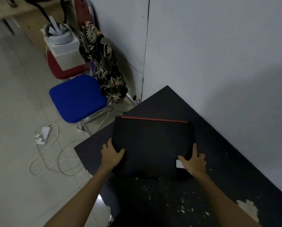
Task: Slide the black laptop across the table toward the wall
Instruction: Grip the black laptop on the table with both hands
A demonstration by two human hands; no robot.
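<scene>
You have your left hand (112, 153) and your right hand (193, 161) holding the two near corners of the closed black laptop (153, 145), which lies on the black table (235, 169), near the wall (219, 54) but not yet touching it.

Modest office or back room: tiled floor (14, 79), padded metal chairs (78, 99), power strip (42, 134), worn black table (227, 169).

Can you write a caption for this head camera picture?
Both hands, left and right, grip a closed black laptop on a black table.
</scene>
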